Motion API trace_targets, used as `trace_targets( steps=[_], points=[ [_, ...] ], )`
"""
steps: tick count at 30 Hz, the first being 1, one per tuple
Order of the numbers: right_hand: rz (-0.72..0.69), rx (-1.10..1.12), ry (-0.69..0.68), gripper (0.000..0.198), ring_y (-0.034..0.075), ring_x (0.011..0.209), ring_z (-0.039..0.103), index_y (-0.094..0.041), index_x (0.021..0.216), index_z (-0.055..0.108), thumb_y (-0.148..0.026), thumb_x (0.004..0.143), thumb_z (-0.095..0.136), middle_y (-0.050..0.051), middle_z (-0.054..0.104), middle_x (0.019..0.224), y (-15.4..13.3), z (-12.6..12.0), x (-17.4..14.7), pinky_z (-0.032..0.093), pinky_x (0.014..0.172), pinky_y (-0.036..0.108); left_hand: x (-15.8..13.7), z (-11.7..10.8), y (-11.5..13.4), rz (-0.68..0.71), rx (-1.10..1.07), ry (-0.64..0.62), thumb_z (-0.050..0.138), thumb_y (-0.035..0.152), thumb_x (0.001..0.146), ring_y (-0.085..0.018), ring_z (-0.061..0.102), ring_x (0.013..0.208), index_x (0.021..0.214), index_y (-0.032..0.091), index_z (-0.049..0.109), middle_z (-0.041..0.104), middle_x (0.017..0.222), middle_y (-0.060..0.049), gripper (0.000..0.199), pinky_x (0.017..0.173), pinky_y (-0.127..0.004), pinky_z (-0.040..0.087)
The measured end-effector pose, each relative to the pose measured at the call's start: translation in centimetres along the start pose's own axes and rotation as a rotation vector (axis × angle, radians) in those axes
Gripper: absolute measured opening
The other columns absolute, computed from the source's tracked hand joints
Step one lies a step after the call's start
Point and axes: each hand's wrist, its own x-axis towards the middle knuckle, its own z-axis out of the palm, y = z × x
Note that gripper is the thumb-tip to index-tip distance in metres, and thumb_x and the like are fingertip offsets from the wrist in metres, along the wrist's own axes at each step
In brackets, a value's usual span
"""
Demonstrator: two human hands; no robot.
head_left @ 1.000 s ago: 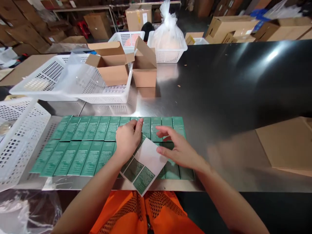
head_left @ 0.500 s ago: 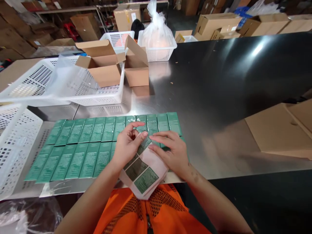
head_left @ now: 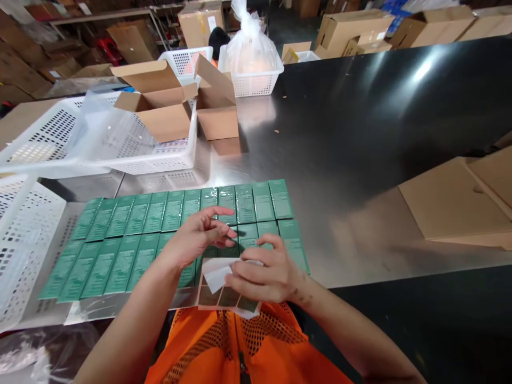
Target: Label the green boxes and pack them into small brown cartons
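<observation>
A sticker sheet (head_left: 208,296) with dark green rectangular labels on white backing lies at the table's front edge, just above my lap. My right hand (head_left: 266,273) is closed over its right side, and the fingertips meet a small blank white piece of paper (head_left: 217,278) that covers part of the sheet. Whether that piece is a loose label or a folded part, I cannot tell. My left hand (head_left: 200,234) hovers left of the right one, fingers stretched and apart, apparently with nothing in them. Beneath both hands stand two rows of shiny green boxes (head_left: 132,213), packed side by side.
White perforated baskets (head_left: 184,157) stand at the left, one bearing an open carton (head_left: 168,122). Beside it is another open carton (head_left: 219,122). A basket with a plastic bag (head_left: 256,58) stands farther back. A large cardboard box (head_left: 448,202) sits at the right of the metal table (head_left: 340,160).
My left hand has come off the sticker sheet and moved left, its fingers spreading. The sheet now lies flatter and lower, with a white piece showing at my right fingertips.
</observation>
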Motion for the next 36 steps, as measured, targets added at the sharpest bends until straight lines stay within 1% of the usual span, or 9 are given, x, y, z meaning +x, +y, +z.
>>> trace_targets(
  steps=[4,9,14,18,21,23,26,30,36],
  points=[
    [0.030,-0.045,0.020,0.015,0.011,0.079,0.063,-0.027,0.088,0.068,-0.017,0.091,0.059,-0.011,0.073,0.085,0.1,-0.7,-0.5,0.042,0.077,0.036,-1.2,-0.2,-0.4,0.038,0.095,0.011,0.076,0.045,0.077,-0.016,0.070,0.076,0.107,0.020,0.066,0.075,0.084,-0.004,0.041,0.069,-0.026,0.052],
    [0.041,-0.122,-0.075,0.016,0.012,0.075,0.066,-0.032,0.094,0.067,-0.022,0.094,0.056,-0.010,0.075,0.087,0.9,-0.7,-1.1,0.044,0.071,0.036,-2.4,-0.4,-1.0,-0.001,0.101,-0.081,0.081,0.033,0.073,-0.016,0.069,0.078,0.104,0.020,0.069,0.077,0.090,-0.005,0.036,0.069,-0.026,0.052],
    [-0.073,0.129,-0.024,0.019,0.012,0.087,0.065,-0.026,0.082,0.068,-0.014,0.092,0.056,-0.007,0.074,0.091,-0.9,-1.7,-0.7,0.049,0.069,0.031,-0.9,-1.5,-1.5,0.094,-0.024,0.102,0.082,0.025,0.069,-0.010,0.064,0.064,0.101,0.018,0.069,0.074,0.076,-0.001,0.035,0.061,-0.020,0.049],
    [0.247,0.646,0.125,0.015,0.015,0.089,0.066,-0.024,0.091,0.068,-0.024,0.097,0.054,0.002,0.072,0.094,-1.2,-5.3,-1.2,0.057,0.074,0.031,0.4,-3.3,-1.1,0.134,-0.159,0.228,0.077,0.015,0.059,-0.009,0.058,0.056,0.087,0.017,0.069,0.066,0.065,0.003,0.029,0.053,-0.018,0.047],
    [0.608,0.770,0.316,0.007,0.015,0.075,0.066,-0.026,0.095,0.069,-0.023,0.092,0.063,0.002,0.069,0.085,0.6,-7.7,-2.1,0.056,0.063,0.028,0.6,-2.7,-0.6,0.054,-0.127,0.174,0.065,0.017,0.055,-0.009,0.047,0.039,0.075,0.018,0.064,0.059,0.050,0.004,0.020,0.038,-0.019,0.034],
    [0.905,0.728,0.283,0.007,0.013,0.067,0.064,-0.027,0.090,0.070,-0.021,0.086,0.071,-0.001,0.068,0.077,2.3,-8.3,-2.7,0.053,0.058,0.026,0.4,-1.1,-0.7,-0.017,0.031,0.068,0.061,0.025,0.062,-0.009,0.037,0.029,0.073,0.019,0.063,0.057,0.044,0.004,0.014,0.033,-0.021,0.022],
    [1.247,0.776,0.017,0.012,0.012,0.058,0.059,-0.022,0.080,0.069,-0.031,0.080,0.077,-0.002,0.064,0.066,4.6,-7.7,-3.3,0.049,0.054,0.024,-0.3,2.2,-1.5,-0.013,0.430,-0.103,0.056,0.044,0.082,-0.011,0.046,0.038,0.086,0.019,0.069,0.070,0.060,-0.001,0.028,0.040,-0.024,0.027],
    [1.363,0.915,-0.217,0.023,0.011,0.055,0.057,-0.018,0.079,0.068,-0.039,0.076,0.077,-0.002,0.062,0.061,6.0,-5.6,-3.9,0.047,0.054,0.024,-0.9,5.4,-3.5,0.049,0.785,-0.180,0.050,0.056,0.089,-0.013,0.051,0.053,0.089,0.020,0.071,0.072,0.070,-0.001,0.042,0.052,-0.026,0.032],
    [1.343,0.806,-0.327,0.019,0.012,0.055,0.058,-0.019,0.076,0.070,-0.037,0.079,0.072,-0.002,0.063,0.061,5.6,-3.5,-4.0,0.044,0.054,0.025,-1.1,7.2,-5.8,0.033,0.730,-0.122,0.048,0.046,0.092,-0.015,0.053,0.056,0.067,0.021,0.060,0.064,0.059,0.001,0.037,0.055,-0.027,0.030]
  ],
)
